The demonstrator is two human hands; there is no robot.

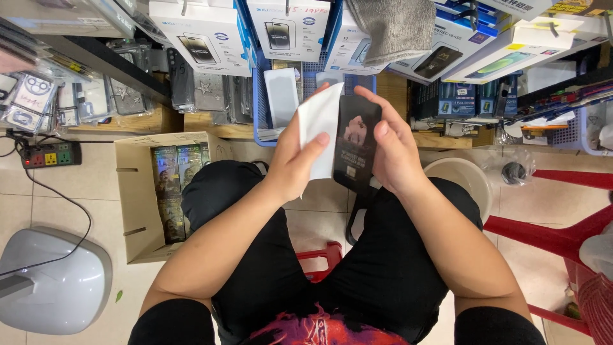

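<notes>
Above the lap, left hand [295,163] pinching white sleeve [319,124], right hand [393,150] gripping black phone [355,144]

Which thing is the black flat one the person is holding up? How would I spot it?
Look above the person's lap in black trousers, where both hands meet. The right hand grips a dark glossy phone-shaped slab. Unlike the plain white sheet in the left hand beside it, it is black with a pale picture.
</notes>
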